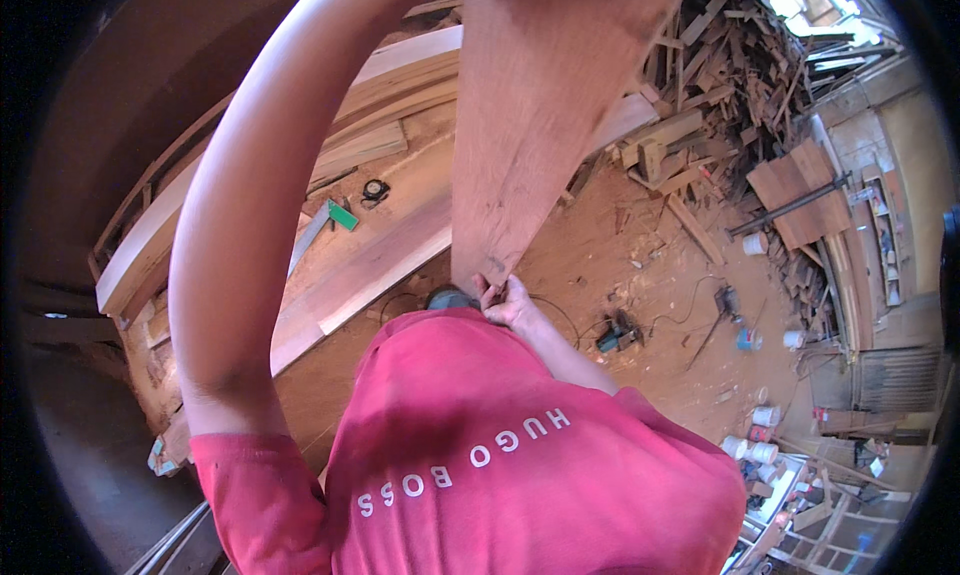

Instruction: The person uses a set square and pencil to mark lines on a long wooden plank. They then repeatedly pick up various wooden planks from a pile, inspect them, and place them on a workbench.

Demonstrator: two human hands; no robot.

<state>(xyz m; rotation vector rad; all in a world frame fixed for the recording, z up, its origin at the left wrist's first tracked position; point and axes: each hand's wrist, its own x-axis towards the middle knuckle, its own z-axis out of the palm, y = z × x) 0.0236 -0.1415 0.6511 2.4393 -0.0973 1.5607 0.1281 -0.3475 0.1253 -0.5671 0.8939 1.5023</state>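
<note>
A wide reddish-brown wooden board stands in front of me, broad at the top and tapering in view toward my waist. My right hand is closed round its near lower end, the thumb and fingers pressed on the wood. My left arm is raised and bends across the top of the view toward the board's upper end. Of my left hand only a sliver of skin shows at the top edge, beside the board's upper corner; its fingers are cut off.
Long planks lie at left, with a green-handled tool and a small round black object among them. A corded power tool lies on the dusty floor at right. Scrap wood is heaped at far right, and several buckets stand near the right edge.
</note>
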